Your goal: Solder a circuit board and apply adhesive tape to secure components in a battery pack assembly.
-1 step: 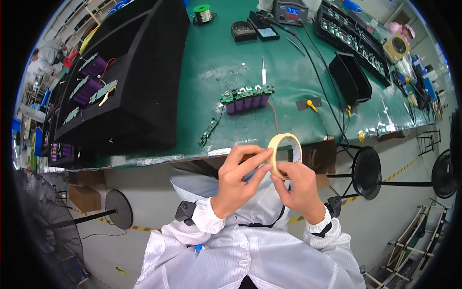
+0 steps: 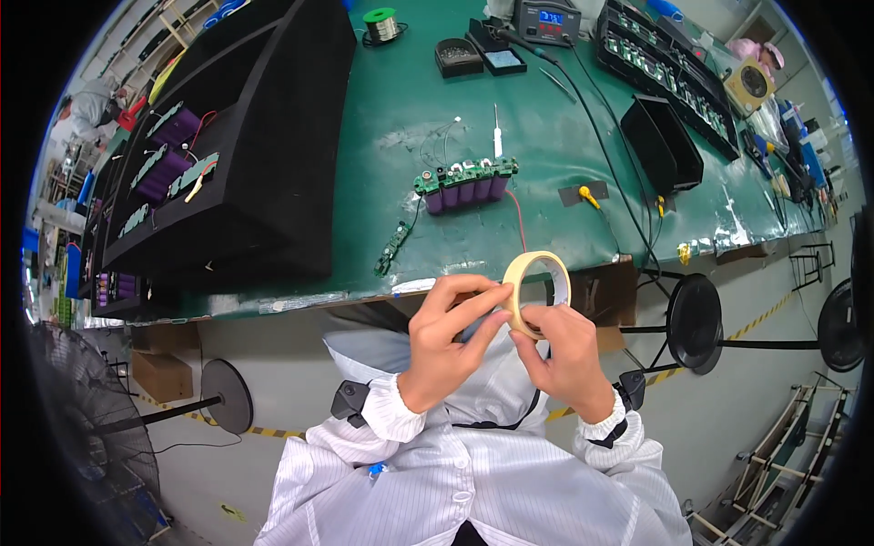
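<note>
A roll of pale yellow masking tape (image 2: 513,293) is held upright just off the bench's near edge. My right hand (image 2: 566,350) grips its lower rim between thumb and fingers. On the roll's left side, the thumb and fingertips of my left hand (image 2: 457,329) pinch at the tape; whether they hold its loose end is too small to tell. Beyond my hands, a purple battery pack (image 2: 466,193) with a green circuit board on top lies on the green bench mat (image 2: 382,173). A small circuit board (image 2: 393,248) hangs off it by a wire, and a red wire (image 2: 522,223) trails toward me.
Left stands a big black foam holder (image 2: 282,173) with more packs. A white-handled screwdriver (image 2: 497,136) lies behind the pack. Farther back are a solder spool (image 2: 381,25) and soldering station (image 2: 547,23). A black bin (image 2: 662,146) and cables occupy the right. Stools (image 2: 693,323) stand beyond the edge.
</note>
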{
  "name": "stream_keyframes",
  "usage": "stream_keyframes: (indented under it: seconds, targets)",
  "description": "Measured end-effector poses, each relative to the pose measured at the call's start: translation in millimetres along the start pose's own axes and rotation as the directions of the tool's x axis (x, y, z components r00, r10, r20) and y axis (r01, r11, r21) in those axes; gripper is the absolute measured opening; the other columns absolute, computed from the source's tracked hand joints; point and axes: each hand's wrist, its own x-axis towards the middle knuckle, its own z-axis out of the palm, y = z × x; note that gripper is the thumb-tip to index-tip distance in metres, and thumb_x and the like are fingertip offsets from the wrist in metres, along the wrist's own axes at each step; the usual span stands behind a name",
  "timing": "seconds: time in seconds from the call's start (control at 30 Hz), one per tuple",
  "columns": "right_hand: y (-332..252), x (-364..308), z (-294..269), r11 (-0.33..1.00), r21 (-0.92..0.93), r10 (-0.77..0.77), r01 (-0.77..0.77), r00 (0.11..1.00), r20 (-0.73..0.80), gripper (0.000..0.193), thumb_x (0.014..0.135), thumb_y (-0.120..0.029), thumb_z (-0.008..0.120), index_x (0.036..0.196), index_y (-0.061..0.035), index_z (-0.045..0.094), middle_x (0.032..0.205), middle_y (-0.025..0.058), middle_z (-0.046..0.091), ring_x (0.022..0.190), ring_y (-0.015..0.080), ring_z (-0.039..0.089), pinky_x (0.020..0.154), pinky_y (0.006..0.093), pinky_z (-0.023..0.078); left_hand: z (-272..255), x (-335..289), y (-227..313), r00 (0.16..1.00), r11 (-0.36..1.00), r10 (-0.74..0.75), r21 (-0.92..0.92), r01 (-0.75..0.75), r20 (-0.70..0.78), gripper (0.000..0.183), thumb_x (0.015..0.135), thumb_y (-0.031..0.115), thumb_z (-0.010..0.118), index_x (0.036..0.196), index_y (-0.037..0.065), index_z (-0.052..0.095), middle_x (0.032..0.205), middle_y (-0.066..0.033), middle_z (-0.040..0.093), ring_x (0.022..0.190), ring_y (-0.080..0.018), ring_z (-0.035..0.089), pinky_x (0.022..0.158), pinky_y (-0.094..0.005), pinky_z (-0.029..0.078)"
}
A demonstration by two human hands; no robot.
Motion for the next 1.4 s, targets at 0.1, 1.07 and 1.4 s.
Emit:
stream_keyframes:
  seconds: [0.1,1.07,1.4]
  targets:
    - [-1,-2,5,1.000,-0.017,-0.021,0.021,1.000,0.010,0.024,0.077,-0.001,0.076,0.099,-0.0007,0.066,0.079,0.0084,0.067,0.062,0.0257,0.060,0.059,0.0358,0.046,-3,-1,-3,0.991,0.992,0.115,0.063,-0.111,-0.063,0.029,0.075,-0.006,0.078,0.103,0.002,0.074,0.092,-0.0084,0.067,0.088,-0.0262,0.064,0.077,-0.0333,0.051]
    - [21,-50,-13,0.856,0.238,0.501,-0.459,0.850,-0.165,0.008,0.092,0.001,0.064,0.100,0.0004,0.067,0.078,0.0103,0.071,0.071,0.0163,0.072,0.064,0.0258,0.052,69,-51,-64,0.423,-0.049,-0.833,-0.810,0.585,0.356,0.022,0.098,0.021,0.068,0.117,0.010,0.065,0.107,-0.0013,0.071,0.090,-0.0122,0.068,0.073,-0.0226,0.050]
    - [27,-20,-18,0.924,0.235,0.345,-0.302,0.923,-0.169,0.006,0.094,0.001,0.063,0.100,0.0031,0.065,0.081,0.0093,0.069,0.070,0.0139,0.070,0.063,0.0234,0.050,71,-37,-34,0.869,0.703,-0.472,-0.658,0.270,-0.147,0.010,0.098,0.005,0.063,0.108,0.003,0.064,0.106,-0.0084,0.071,0.084,-0.0154,0.071,0.064,-0.0243,0.049]
